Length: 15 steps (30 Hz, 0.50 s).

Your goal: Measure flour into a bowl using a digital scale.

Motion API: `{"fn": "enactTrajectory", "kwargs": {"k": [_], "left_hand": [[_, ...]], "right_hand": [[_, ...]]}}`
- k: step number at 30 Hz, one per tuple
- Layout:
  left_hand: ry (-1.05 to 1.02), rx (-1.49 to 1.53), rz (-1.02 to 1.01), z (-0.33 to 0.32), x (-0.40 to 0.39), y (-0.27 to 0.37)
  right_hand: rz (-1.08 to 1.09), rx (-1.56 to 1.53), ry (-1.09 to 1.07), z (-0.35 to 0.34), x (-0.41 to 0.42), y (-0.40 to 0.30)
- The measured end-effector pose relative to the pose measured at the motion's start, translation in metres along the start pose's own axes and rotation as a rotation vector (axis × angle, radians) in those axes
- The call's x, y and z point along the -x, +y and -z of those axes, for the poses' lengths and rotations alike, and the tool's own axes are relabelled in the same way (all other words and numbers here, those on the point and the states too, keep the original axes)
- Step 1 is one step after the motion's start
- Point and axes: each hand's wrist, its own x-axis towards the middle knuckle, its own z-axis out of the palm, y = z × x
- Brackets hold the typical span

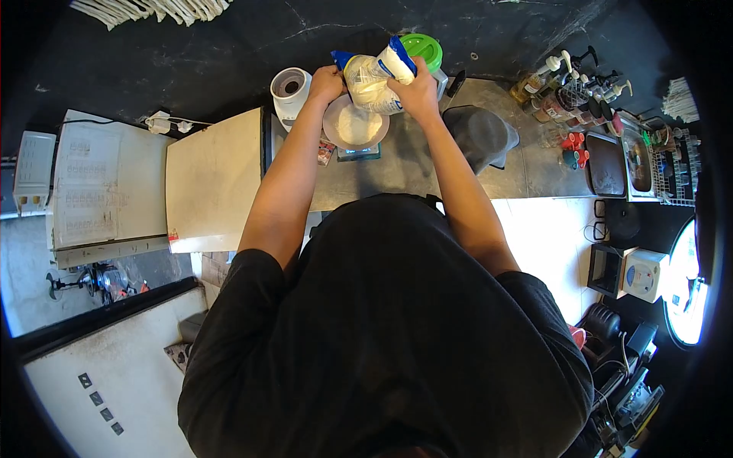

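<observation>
My left hand (327, 85) grips one blue corner of a plastic bag of white powder (369, 83). On the bag's other side, my right hand (417, 91) is closed around its upper part. The bag is tilted above a round, light-coloured bowl (328, 127), which holds a heap of white powder (358, 125). Under the bowl is a digital scale (369, 155) with a lit display. A small red printed packet (325, 153) lies left of the scale. Whether powder is falling from the bag cannot be made out.
Left of the bowl stands a white appliance base (291, 86); behind the bag is a green lid (424, 50). A dark cloth-like cover (481, 134) sits to the right on the metal counter (395, 177). Farther right are pump bottles (529, 86), cups (574, 150), a dark tray (606, 166) and a sink (637, 157).
</observation>
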Motion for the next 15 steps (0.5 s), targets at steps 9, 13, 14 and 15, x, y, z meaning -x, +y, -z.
{"fn": "enactTrajectory", "kwargs": {"k": [9, 13, 14, 15], "left_hand": [[0.052, 0.1, 0.087, -0.005, -0.014, -0.014], [0.106, -0.063, -0.001, -0.005, -0.011, -0.01], [0.102, -0.088, -0.002, -0.006, -0.008, -0.005], [0.104, -0.089, -0.001, -0.005, -0.008, -0.006]], "right_hand": [[-0.022, -0.005, 0.026, -0.002, 0.0, -0.006], [-0.017, -0.011, 0.059, -0.003, 0.001, -0.007], [-0.033, 0.001, 0.059, -0.002, 0.002, -0.007], [-0.042, 0.01, 0.051, -0.003, 0.003, -0.008]]}}
